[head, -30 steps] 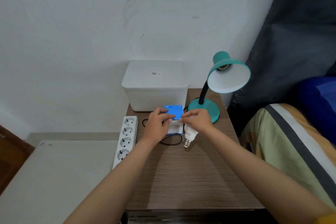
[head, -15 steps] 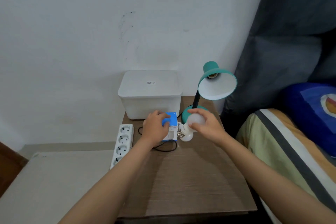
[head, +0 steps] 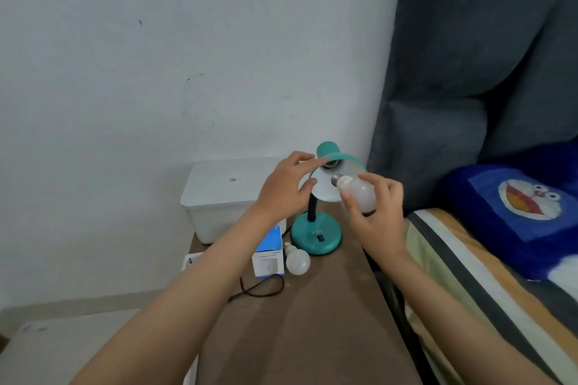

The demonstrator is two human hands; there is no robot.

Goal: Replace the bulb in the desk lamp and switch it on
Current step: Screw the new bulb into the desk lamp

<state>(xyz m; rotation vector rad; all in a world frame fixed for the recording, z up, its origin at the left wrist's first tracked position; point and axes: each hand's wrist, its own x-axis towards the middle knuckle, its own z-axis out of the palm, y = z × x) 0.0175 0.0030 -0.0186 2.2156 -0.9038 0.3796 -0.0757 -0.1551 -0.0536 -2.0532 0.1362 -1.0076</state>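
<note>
- Bulb in hand [head: 359, 194]: white, held in the air directly in front of the lamp shade's opening; metal screw base points up and left toward the socket [head: 329, 163]; base is near the socket but not inserted.
- Right hand [head: 377, 216]: fingers and thumb curled around the glass part of the bulb in hand, gripping it from the right and below.
- Left hand [head: 286, 186]: fingers extended and slightly spread; fingertips touch the upper left rim of the shade [head: 345, 162]; thumb lies at the lower edge of the shade.
- Desk lamp [head: 316, 236]: teal round base stands on the wooden table [head: 312, 322]; black neck rises to the teal shade with white interior; black switch visible on the base.
- Second bulb [head: 297, 260]: white, lies on its side on the table, just left of the lamp base, touching the blue-and-white carton [head: 269, 255].
- Black cord [head: 261, 289]: looped on the table in front of the carton.
- White lidded box [head: 228, 197]: behind the carton, against the wall.
- Bed with striped cover [head: 469, 275]: right of the table; blue cushion [head: 516, 212] on it.
</note>
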